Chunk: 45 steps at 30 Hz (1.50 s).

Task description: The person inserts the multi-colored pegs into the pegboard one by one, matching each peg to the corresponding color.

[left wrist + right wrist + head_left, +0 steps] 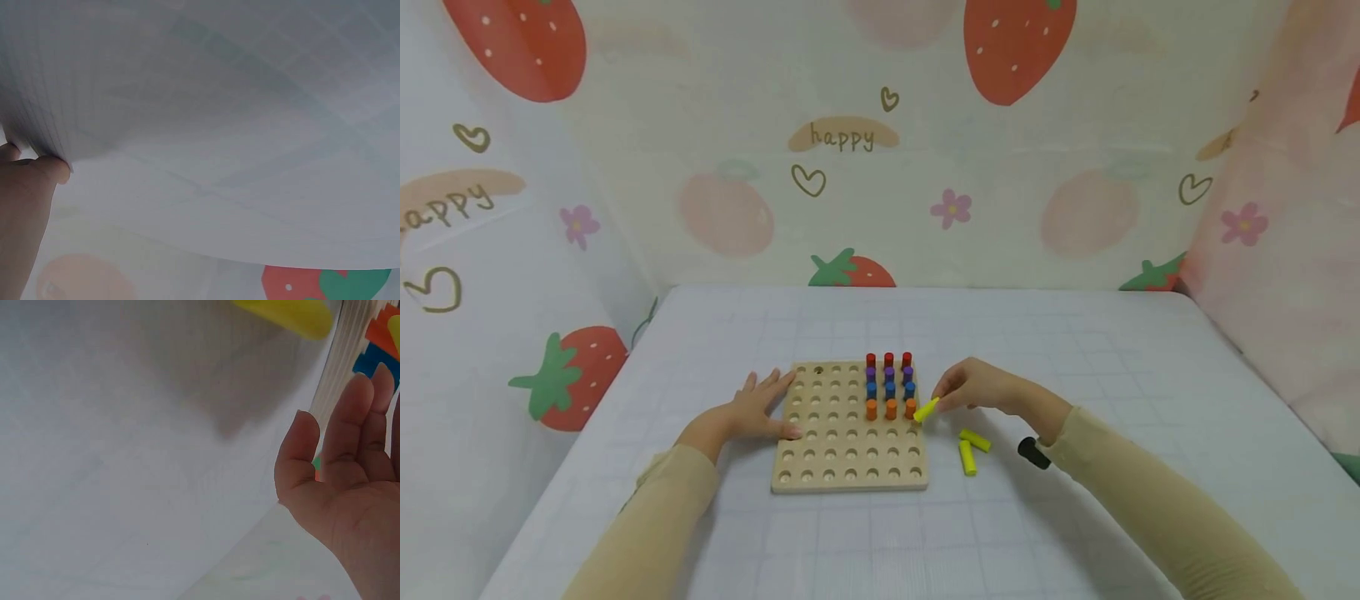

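Observation:
A wooden pegboard (831,457) with rows of round holes lies on the table. Its right side holds upright pegs, three to a row: red pegs (889,359), purple pegs (889,374), blue pegs (890,390) and orange pegs (891,409). My right hand (976,388) pinches a yellow peg (927,409), tilted, over the board's right edge just beyond the orange row. My left hand (752,410) rests on the board's left edge, fingers spread and thumb on top. Two more yellow pegs (967,458) lie on the table right of the board.
A white cloth with a faint grid covers the table (1045,533). Printed fabric walls (880,208) with strawberries and hearts stand behind and at both sides. A small black object (1033,452) shows at the right cuff.

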Available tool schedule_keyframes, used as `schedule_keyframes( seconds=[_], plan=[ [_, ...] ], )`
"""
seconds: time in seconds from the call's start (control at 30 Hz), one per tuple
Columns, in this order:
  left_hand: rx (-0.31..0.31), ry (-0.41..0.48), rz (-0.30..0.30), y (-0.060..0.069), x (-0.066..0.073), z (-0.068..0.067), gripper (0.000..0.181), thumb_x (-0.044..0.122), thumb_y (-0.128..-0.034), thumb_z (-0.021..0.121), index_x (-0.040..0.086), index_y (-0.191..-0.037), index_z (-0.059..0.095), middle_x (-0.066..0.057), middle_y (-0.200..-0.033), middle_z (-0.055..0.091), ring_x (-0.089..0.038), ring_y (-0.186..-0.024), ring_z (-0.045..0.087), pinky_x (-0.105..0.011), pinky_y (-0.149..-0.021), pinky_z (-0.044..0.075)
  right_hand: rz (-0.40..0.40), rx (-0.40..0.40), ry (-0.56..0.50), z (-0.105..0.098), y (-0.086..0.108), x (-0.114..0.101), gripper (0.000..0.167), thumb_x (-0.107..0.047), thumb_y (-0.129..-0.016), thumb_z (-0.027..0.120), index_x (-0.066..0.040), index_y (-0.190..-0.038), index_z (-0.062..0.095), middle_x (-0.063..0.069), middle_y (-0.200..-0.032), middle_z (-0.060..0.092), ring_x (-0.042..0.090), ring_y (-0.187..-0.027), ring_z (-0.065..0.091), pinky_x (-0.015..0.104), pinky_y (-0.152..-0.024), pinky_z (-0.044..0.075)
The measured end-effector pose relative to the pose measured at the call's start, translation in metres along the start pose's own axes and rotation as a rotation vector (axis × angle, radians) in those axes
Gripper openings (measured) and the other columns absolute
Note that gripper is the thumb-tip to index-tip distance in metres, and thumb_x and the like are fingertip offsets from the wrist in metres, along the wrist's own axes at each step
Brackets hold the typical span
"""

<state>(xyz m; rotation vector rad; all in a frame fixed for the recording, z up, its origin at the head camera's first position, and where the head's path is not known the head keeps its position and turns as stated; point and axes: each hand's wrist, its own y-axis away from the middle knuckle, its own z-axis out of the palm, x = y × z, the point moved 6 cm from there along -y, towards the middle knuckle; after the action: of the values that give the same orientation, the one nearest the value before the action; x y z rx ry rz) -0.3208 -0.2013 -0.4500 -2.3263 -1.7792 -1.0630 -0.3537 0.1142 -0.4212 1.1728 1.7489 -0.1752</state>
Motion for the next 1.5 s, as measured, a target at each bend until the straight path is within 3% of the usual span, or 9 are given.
schedule_keyframes(
  seconds=[0.33, 0.63, 0.97, 1.2, 1.5],
  plan=[
    [0.022, 0.019, 0.001, 0.002, 0.0, -0.001, 0.108, 0.052, -0.0812, 0.073, 0.001, -0.154, 0.012, -0.032, -0.156, 0.002, -0.055, -0.139, -0.013, -0.068, -0.109, -0.001, -0.072, -0.024, 0.002, 0.015, -0.003, -0.007, 0.011, -0.009, -0.087, 0.072, -0.001, -0.094, 0.07, 0.002, -0.083, 0.067, 0.018, -0.077, 0.054, 0.029, -0.074, 0.045],
    [0.013, 0.026, -0.001, 0.003, 0.002, -0.002, 0.109, 0.053, -0.0811, 0.072, 0.002, -0.155, 0.011, -0.03, -0.157, 0.0, -0.054, -0.139, -0.014, -0.068, -0.109, -0.001, -0.078, -0.018, 0.053, 0.016, -0.002, -0.015, 0.008, -0.007, -0.086, 0.074, -0.002, -0.092, 0.072, 0.0, -0.078, 0.067, 0.017, -0.073, 0.052, 0.027, -0.072, 0.044],
    [0.024, 0.002, -0.001, 0.002, 0.001, -0.001, 0.109, 0.054, -0.081, 0.072, 0.001, -0.155, 0.012, -0.031, -0.156, 0.002, -0.055, -0.139, -0.012, -0.068, -0.11, 0.001, -0.1, -0.052, 0.009, 0.022, 0.0, -0.016, 0.012, -0.006, -0.086, 0.074, 0.001, -0.095, 0.071, 0.0, -0.076, 0.065, 0.015, -0.072, 0.052, 0.026, -0.072, 0.046],
    [0.032, -0.003, -0.005, 0.0, -0.002, 0.001, 0.109, 0.053, -0.0806, 0.073, 0.002, -0.155, 0.012, -0.031, -0.157, 0.003, -0.055, -0.139, -0.011, -0.068, -0.11, 0.002, -0.129, -0.084, -0.045, 0.024, -0.001, -0.015, 0.018, -0.006, -0.088, 0.07, 0.004, -0.104, 0.07, -0.001, -0.078, 0.064, 0.015, -0.074, 0.053, 0.027, -0.072, 0.047],
    [0.029, 0.002, 0.002, -0.001, -0.002, 0.001, 0.109, 0.053, -0.0807, 0.073, 0.002, -0.155, 0.012, -0.031, -0.157, 0.002, -0.055, -0.139, -0.011, -0.068, -0.11, 0.001, -0.108, -0.083, 0.005, 0.019, 0.003, -0.015, 0.02, -0.009, -0.09, 0.068, 0.002, -0.106, 0.069, 0.0, -0.085, 0.066, 0.016, -0.078, 0.055, 0.028, -0.074, 0.048]
  ],
)
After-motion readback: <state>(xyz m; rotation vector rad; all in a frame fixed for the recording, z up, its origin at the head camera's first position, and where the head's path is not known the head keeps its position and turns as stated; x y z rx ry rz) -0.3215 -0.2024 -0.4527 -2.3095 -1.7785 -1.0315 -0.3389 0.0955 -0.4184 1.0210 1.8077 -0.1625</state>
